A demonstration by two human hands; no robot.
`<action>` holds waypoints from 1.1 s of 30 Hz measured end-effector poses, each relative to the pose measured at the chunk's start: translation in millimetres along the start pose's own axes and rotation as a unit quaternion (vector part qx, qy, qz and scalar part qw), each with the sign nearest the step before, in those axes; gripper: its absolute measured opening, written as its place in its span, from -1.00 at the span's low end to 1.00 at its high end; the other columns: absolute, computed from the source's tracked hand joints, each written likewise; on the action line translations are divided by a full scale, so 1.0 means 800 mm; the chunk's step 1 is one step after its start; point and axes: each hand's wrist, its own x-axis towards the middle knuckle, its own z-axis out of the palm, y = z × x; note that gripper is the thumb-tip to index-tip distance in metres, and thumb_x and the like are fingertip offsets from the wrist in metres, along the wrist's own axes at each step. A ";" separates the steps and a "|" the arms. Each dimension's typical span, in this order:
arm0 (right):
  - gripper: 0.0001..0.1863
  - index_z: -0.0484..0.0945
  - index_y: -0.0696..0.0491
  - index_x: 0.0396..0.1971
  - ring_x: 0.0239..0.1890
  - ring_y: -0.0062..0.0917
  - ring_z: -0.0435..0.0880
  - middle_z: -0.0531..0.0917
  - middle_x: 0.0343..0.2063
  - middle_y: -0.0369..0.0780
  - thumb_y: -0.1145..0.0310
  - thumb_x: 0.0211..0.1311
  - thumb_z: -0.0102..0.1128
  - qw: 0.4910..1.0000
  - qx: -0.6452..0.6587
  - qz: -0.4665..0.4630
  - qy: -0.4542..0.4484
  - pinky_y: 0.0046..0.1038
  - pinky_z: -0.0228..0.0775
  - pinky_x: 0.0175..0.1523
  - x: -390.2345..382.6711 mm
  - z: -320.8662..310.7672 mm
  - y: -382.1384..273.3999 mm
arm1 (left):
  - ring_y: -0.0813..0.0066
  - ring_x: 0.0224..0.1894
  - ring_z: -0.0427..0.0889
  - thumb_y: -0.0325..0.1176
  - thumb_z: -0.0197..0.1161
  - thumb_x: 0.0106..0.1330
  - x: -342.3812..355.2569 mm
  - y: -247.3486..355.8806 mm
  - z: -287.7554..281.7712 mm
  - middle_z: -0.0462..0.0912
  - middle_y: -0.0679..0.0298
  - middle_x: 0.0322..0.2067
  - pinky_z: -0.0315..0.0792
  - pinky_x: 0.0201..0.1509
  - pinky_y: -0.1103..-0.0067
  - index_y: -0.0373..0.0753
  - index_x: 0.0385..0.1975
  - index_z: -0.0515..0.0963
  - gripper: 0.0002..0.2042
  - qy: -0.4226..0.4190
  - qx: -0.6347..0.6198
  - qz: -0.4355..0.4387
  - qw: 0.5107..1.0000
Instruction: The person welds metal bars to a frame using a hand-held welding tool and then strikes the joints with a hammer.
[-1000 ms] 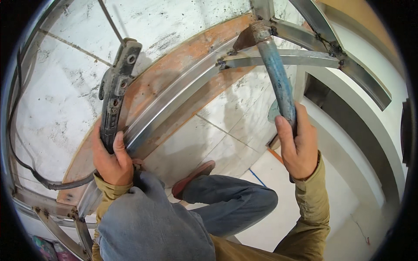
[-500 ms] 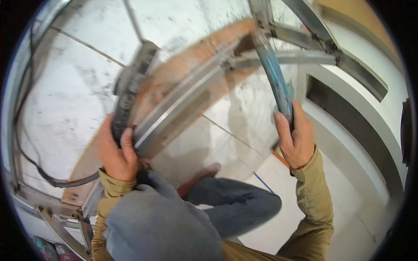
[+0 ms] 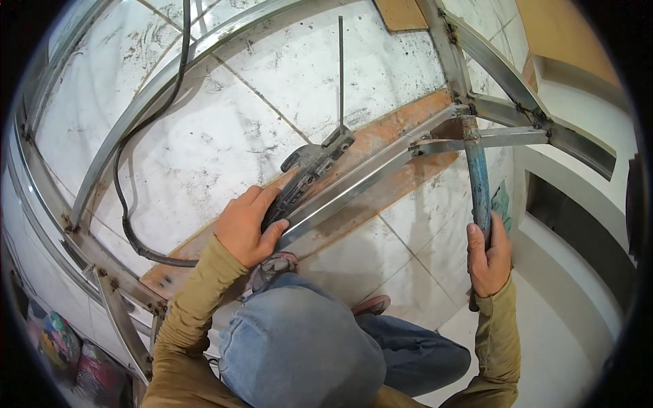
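Note:
My left hand (image 3: 250, 224) is wrapped round a black welding electrode holder (image 3: 303, 177). A thin grey welding rod (image 3: 341, 75) stands out of its jaw and points away from me. The holder lies over a wooden board (image 3: 381, 132), just left of a straight metal bar (image 3: 354, 180). On the right, my right hand (image 3: 490, 262) grips a worn blue pipe (image 3: 477, 173) with a threaded far end. That end is beside the joint at the bar's far end; whether it touches is hard to tell.
A black cable (image 3: 122, 183) loops over the stained tiled floor (image 3: 197, 160) on the left. Curved metal framing (image 3: 129, 129) surrounds the work, with angled struts (image 3: 500, 61) at far right. A white curved wall with a dark recess (image 3: 571, 217) stands at right. Bags (image 3: 58, 336) lie lower left.
My view has shifted, so everything sits farther right and lower. The electrode holder has turned clockwise, its rod now pointing straight up the picture. Both hands keep their holds.

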 end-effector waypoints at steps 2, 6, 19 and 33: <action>-0.65 0.46 0.26 0.00 -0.60 -0.57 0.40 0.48 -0.63 -0.22 0.30 0.41 0.17 1.000 0.002 0.006 0.000 -0.46 0.28 -0.44 -0.007 -0.001 -0.003 | -0.05 -0.24 0.51 -0.23 0.36 0.21 0.003 -0.004 -0.008 0.48 -0.01 -0.29 0.39 -0.15 0.25 -0.33 0.22 0.39 -0.41 -0.027 0.019 0.008 0.999; -0.65 0.47 0.25 0.01 -0.59 -0.63 0.38 0.47 -0.63 -0.26 0.31 0.40 0.19 1.000 0.014 -0.004 0.008 -0.48 0.25 -0.45 -0.010 0.000 -0.004 | -0.01 -0.25 0.51 -0.19 0.39 0.21 0.005 0.002 0.000 0.47 0.00 -0.28 0.41 -0.14 0.31 -0.32 0.25 0.37 -0.37 0.020 0.045 -0.019 0.999; -0.66 0.48 0.24 0.00 -0.58 -0.69 0.30 0.42 -0.65 -0.30 0.32 0.38 0.21 0.999 0.033 0.033 0.021 -0.55 0.17 -0.47 -0.023 0.005 0.010 | 0.42 -0.39 0.54 -0.39 0.32 0.25 0.023 0.121 -0.050 0.56 0.11 -0.26 0.44 -0.33 0.50 -0.28 -0.18 0.58 -0.81 -0.011 -0.665 0.225 0.712; -0.63 0.46 0.25 0.04 -0.51 -0.62 0.37 0.48 -0.56 -0.24 0.27 0.42 0.19 0.998 0.033 0.048 0.026 -0.54 0.26 -0.37 0.009 -0.013 -0.018 | 0.35 -0.16 0.60 -0.18 0.39 0.30 0.097 0.125 -0.047 0.64 0.36 -0.10 0.30 -0.19 0.27 0.11 -0.01 0.70 -0.73 -0.294 -0.650 0.426 0.556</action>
